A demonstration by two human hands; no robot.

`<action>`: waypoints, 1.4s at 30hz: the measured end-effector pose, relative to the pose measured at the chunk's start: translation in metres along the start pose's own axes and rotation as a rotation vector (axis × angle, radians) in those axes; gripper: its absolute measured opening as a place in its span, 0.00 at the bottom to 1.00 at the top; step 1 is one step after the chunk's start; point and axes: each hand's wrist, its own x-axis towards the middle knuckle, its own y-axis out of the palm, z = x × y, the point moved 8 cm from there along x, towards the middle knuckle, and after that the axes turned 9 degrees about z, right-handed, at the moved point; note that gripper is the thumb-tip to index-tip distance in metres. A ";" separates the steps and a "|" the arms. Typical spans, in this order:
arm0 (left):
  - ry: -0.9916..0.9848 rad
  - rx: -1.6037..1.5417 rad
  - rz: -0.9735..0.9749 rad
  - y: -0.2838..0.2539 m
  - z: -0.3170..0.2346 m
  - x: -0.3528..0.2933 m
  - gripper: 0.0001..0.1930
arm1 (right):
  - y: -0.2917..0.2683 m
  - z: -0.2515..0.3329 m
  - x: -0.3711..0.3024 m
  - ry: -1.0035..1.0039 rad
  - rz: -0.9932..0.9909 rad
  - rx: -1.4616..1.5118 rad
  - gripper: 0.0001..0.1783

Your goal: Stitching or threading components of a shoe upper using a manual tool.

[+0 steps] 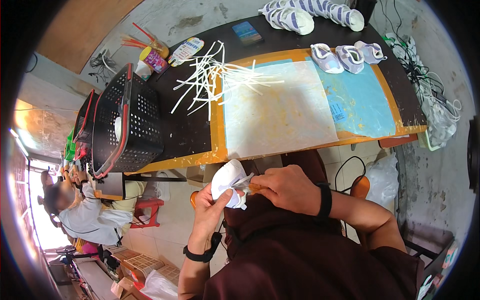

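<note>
In front of my lap, past the table's near edge, my left hand (207,204) is closed round a small white and lavender shoe (227,176), thumb pressed on its side. My right hand (285,187) is closed at the shoe's opening. Between its fingers shows a small orange-brown tool (255,187), its kind hard to make out. Its tip meets a pale flap at the opening. On the table lie a white sheet (280,110) with yellowish stains and a loose heap of narrow white strips (212,75).
Three small shoes (350,58) stand on the blue mat (357,100); more shoes (310,15) line the back. A phone (247,33), a purple-yellow can (153,59) and black perforated baskets (137,125) sit about the table. Another person (90,212) works at left. Cables (425,75) hang at right.
</note>
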 end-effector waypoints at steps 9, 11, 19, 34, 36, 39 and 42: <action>0.035 -0.006 0.000 0.002 -0.010 -0.001 0.13 | -0.010 0.010 -0.005 0.008 -0.053 -0.113 0.10; 0.034 -0.016 -0.003 0.004 -0.012 0.000 0.14 | -0.013 0.014 -0.007 -0.030 -0.080 -0.040 0.10; 0.026 -0.011 -0.004 0.003 -0.011 -0.001 0.14 | -0.009 0.009 -0.006 0.000 -0.069 -0.054 0.10; 0.037 0.019 -0.017 0.004 -0.009 0.000 0.12 | -0.003 0.012 -0.006 -0.043 -0.020 -0.211 0.11; 0.051 0.029 -0.017 0.006 -0.011 0.001 0.12 | -0.002 0.015 -0.007 -0.059 -0.042 -0.279 0.12; 0.101 0.149 -0.023 0.010 -0.020 0.001 0.12 | -0.001 0.020 -0.006 -0.064 -0.047 -0.334 0.15; 0.134 0.337 -0.076 0.011 -0.029 -0.001 0.11 | -0.001 0.025 -0.005 -0.061 -0.072 -0.389 0.15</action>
